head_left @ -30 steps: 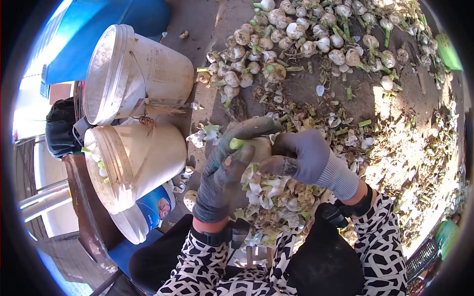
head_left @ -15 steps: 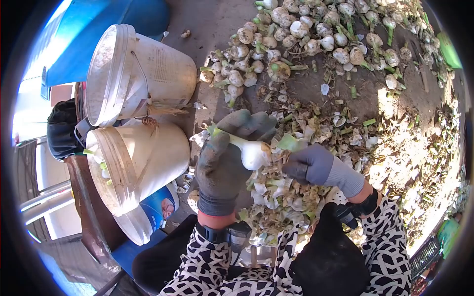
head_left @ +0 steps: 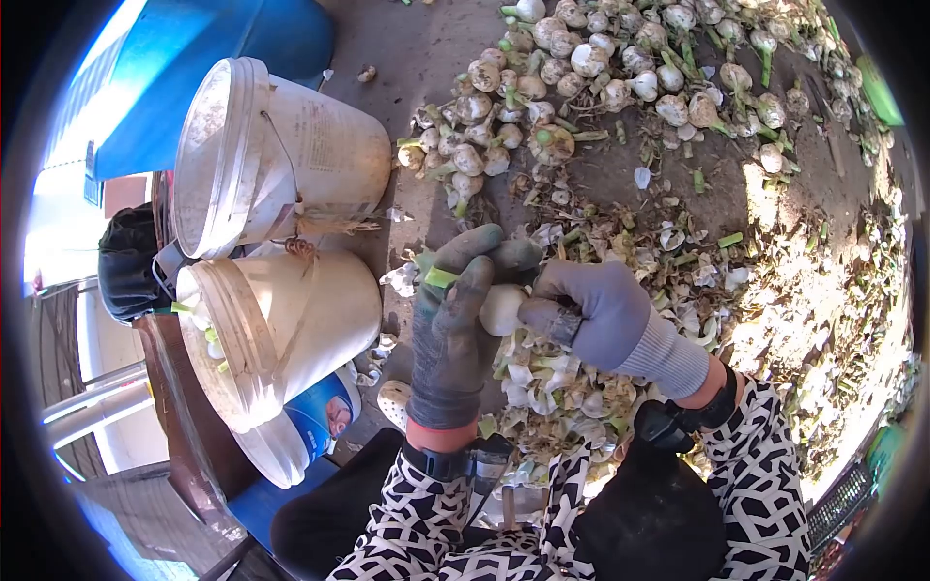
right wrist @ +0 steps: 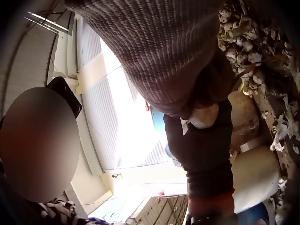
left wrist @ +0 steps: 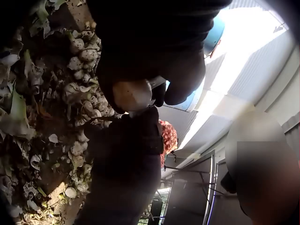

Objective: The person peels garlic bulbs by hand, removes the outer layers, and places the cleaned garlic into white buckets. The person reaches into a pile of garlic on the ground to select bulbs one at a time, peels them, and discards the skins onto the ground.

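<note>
A white garlic bulb with a cut green stem is between the two gloved hands. My left hand, in a dark grey glove, grips it with the stem poking out between the fingers. At the other side of the bulb, my right hand, in a lighter grey glove, pinches its surface with curled fingers and thumb. In the left wrist view the bulb shows between dark fingers. The right wrist view shows part of the bulb between both gloves.
Peeled skins are heaped below the hands. A pile of untrimmed garlic lies beyond on the ground. Two white buckets stand at left, the nearer bucket with trimmed garlic at its mouth. A blue container is behind them.
Half a second ago the left hand was opened out with the bulb lying across it and the right hand apart, a loose skin near it. Now the left fingers wrap the bulb and the right hand is back on it.
</note>
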A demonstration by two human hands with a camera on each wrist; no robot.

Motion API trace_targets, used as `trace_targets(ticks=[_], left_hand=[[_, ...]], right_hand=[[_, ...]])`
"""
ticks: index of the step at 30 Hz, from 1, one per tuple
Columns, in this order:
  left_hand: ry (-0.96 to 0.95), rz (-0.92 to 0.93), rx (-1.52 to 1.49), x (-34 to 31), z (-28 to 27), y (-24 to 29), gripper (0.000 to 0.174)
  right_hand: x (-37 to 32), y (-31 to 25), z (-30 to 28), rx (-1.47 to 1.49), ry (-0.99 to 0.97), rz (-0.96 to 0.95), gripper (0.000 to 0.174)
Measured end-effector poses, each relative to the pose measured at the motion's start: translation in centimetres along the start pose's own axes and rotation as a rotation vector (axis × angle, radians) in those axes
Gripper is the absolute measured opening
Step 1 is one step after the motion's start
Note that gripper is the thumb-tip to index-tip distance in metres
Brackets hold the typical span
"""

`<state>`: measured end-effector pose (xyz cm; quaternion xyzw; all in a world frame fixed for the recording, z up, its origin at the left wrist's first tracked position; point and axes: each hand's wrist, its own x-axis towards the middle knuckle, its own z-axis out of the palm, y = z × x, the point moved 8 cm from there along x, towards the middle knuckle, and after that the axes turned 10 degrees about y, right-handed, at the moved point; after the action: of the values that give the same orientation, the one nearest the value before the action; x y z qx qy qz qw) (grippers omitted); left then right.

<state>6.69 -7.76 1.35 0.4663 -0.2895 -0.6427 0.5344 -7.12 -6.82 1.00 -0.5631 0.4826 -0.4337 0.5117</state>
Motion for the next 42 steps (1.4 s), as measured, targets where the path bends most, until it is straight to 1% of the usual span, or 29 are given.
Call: trace_targets(ticks=[1,3,4,5,6,10,11,12,13,14,16,19,20,21,23,24,25,26,28,29,30,31,32,33,35,37,38,39,42], left_hand=[[0.044,-0.029,-0.052,-0.3,-0.1,0.1,0.040],[0.086,-0.054,-0.098,0.1,-0.7,0.2,0.042],[-0.021,-0.076,-0.314,0.7,-0.5,0.2,0.045],[-0.129,-0.098,-0.527,1.0,-0.2,0.6,0.048],[-0.128,-0.093,-0.522,1.1,-0.4,0.8,0.048],[-0.085,-0.148,-0.671,1.4,-1.4,1.2,0.056],[-0.058,-0.158,-0.745,2.0,-2.1,1.5,0.057],[-0.387,-0.039,-0.744,4.0,-1.7,4.1,0.058],[0.251,0.050,-0.643,4.5,-3.1,7.6,0.061],[-0.029,0.119,-0.729,6.2,-3.4,12.3,0.064],[0.024,0.141,-0.703,6.5,-4.8,14.5,0.065],[0.184,0.217,-0.542,6.6,-6.0,17.3,0.071],[0.153,0.139,-0.382,6.2,-5.6,14.5,0.068],[0.272,0.065,-0.221,5.9,-5.9,11.1,0.065],[0.229,0.023,0.131,5.2,-5.9,4.5,0.050],[0.193,0.046,0.324,4.9,-5.0,2.2,0.052],[0.093,0.131,0.401,5.2,-4.5,-0.1,0.069],[0.100,0.137,0.392,5.5,-4.2,-1.4,0.069],[0.010,0.270,0.540,5.6,-2.6,-2.3,0.088],[0.017,0.273,0.532,5.9,-2.5,-2.1,0.088],[-0.060,0.120,0.346,6.1,-1.9,-2.9,0.094],[-0.136,-0.036,0.160,5.9,-1.0,-3.7,0.100],[-0.217,-0.057,0.159,5.3,0.2,-3.8,0.100],[-0.176,-0.070,0.145,4.7,0.7,-3.5,0.095],[-0.147,-0.083,0.128,3.2,2.0,-3.2,0.091],[-0.085,0.050,0.218,2.4,2.6,-2.5,0.090],[-0.088,0.046,0.215,2.2,2.9,-3.0,0.090],[-0.078,0.082,0.216,2.0,2.9,-3.3,0.093],[-0.050,0.098,0.246,1.2,2.6,-3.5,0.100]], right_hand=[[-0.3,0.7,-0.3,0.001,-0.002,0.001,0.025],[-1.5,4.6,-1.0,-0.090,-0.024,0.247,0.022],[-2.2,5.1,-1.2,-0.084,-0.026,0.241,0.022],[-3.5,6.1,-0.8,-0.173,-0.116,0.271,0.018],[-4.4,6.8,-0.4,-0.263,-0.206,0.303,0.015],[-4.7,6.9,0.2,-0.264,-0.334,0.254,0.019],[-4.8,7.9,1.0,-0.402,-0.470,0.204,0.022],[-5.2,8.6,1.2,-0.549,-0.608,0.166,0.026],[-5.0,9.0,1.4,-0.774,-0.759,0.172,0.033],[-3.9,9.0,1.1,-0.799,-0.761,0.181,0.033],[-1.0,10.2,-0.7,-1.015,-0.727,0.273,0.040],[7.6,10.4,-5.3,-0.946,-0.015,0.178,0.044],[9.8,10.4,-6.4,-0.971,0.181,0.128,0.047],[12.0,10.7,-6.0,-0.980,0.185,0.133,0.049],[15.2,12.8,-5.1,-0.983,0.177,0.148,0.051],[16.7,15.1,-4.4,-1.014,0.117,0.167,0.051],[17.4,16.3,-3.9,-1.048,0.057,0.182,0.050],[17.1,15.9,-4.3,-1.055,0.052,0.173,0.050],[14.4,14.2,-4.9,-0.282,0.115,0.252,0.049],[12.0,13.5,-3.9,0.242,0.078,0.365,0.047],[10.1,12.3,-3.9,0.235,0.075,0.369,0.047],[8.4,10.4,-3.6,0.360,0.055,0.282,0.044],[7.1,8.9,-3.5,0.486,0.040,0.194,0.042],[6.1,8.8,-3.5,0.482,0.047,0.197,0.042],[4.8,7.5,-5.1,0.370,0.202,0.049,0.038],[3.8,6.3,-4.5,0.273,0.259,0.063,0.039],[3.5,5.7,-4.3,0.183,0.310,0.084,0.041],[3.4,4.9,-4.0,0.310,0.358,0.142,0.041],[3.1,3.8,-4.4,0.203,0.273,0.064,0.034]])
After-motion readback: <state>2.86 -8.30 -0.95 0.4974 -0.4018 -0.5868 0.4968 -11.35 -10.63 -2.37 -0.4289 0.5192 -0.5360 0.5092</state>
